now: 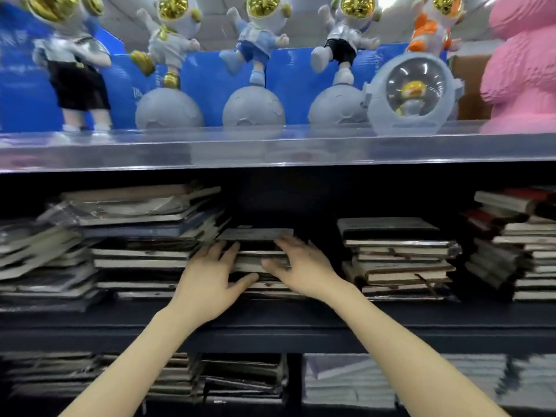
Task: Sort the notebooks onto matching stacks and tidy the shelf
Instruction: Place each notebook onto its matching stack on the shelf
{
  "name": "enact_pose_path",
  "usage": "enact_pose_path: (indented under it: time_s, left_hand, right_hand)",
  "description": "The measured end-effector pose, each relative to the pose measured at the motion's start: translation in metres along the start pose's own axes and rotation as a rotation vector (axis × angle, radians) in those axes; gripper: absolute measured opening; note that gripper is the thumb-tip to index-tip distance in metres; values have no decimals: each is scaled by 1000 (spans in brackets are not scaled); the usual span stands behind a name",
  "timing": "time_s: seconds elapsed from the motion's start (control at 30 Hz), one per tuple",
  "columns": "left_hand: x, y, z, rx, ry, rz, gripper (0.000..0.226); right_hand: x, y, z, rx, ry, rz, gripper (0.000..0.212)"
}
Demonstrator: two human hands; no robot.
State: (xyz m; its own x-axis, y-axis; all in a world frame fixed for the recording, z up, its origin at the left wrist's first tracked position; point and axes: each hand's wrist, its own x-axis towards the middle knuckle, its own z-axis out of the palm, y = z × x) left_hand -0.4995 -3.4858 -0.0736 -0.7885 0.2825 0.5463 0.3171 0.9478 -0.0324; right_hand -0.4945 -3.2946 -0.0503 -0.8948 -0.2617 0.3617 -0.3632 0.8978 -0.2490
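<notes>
Squaring middle stack (255, 234) near shelf (301, 326) front edge; left grip (207, 275), right grip (301, 266) spread flat on it. Stiff, probably heavy, slick covers, so we'd take its side edges.

A shop: display shelving (270, 329) carries many stacks of notebooks (397, 257), and along the upper shelf's front edge stand rows of identical astronaut figurines (255, 55).

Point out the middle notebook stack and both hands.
middle notebook stack (255, 234): head view, top notebook's front edge.
left hand (207, 276): head view, back of hand.
right hand (301, 266): head view, back of hand.
</notes>
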Motion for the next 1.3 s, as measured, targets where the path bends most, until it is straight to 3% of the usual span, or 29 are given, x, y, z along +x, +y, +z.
enact_pose_path:
  time_s: [0.1, 0.27, 0.4, 0.47, 0.5, 0.53, 0.57, 0.63, 0.7, 0.9, 1.1, 1.23, 1.3]
  left_hand:
    - [-8, -4, -5, -7, 68, 94, 70]
    - [-26, -13, -18, -158, 332, 235, 55]
    - [-29, -21, -11, -417, 135, 283, 65]
    - [-34, -18, 0, -504, 100, 297, 67]
    - [-36, -15, 4, -528, 129, 294, 67]
    - [-38, -12, 7, -551, 165, 277, 67]
    - [-40, -7, 7, -574, 194, 248, 66]
    - [-42, -2, 7, -611, 229, 194, 67]
    - [-46, 0, 4, -648, 228, 166, 68]
    - [-49, 14, -18, -606, 342, 310, 62]
    - [-21, 46, -21, -384, 358, 305, 60]
    - [-4, 29, 1, -194, 156, 165, 89]
    - [2, 20, 11, -147, 47, 112, 111]
  right_hand:
    - [-10, 1, 8, -3, 93, -32, 70]
    - [-56, -1, 2, 83, 299, -110, 57]
    - [-97, -5, -3, 342, 473, 15, 34]
    - [-98, -7, -2, 247, 547, 174, 37]
    - [-94, -9, -2, 214, 497, 269, 44]
    - [-90, -11, -2, 334, 380, 386, 48]
    - [-85, -16, -3, 605, 245, 462, 47]
    - [-79, -26, -9, 1115, 103, 491, 38]
    - [-80, -34, -20, 1217, 134, 408, 30]
    - [-102, -28, -62, 1175, 399, 253, 20]
    - [-101, 47, -113, 1178, 681, 539, 9]
    - [-82, 99, -132, 1005, 717, 681, 10]
    - [-74, 111, -132, 697, 697, 709, 27]
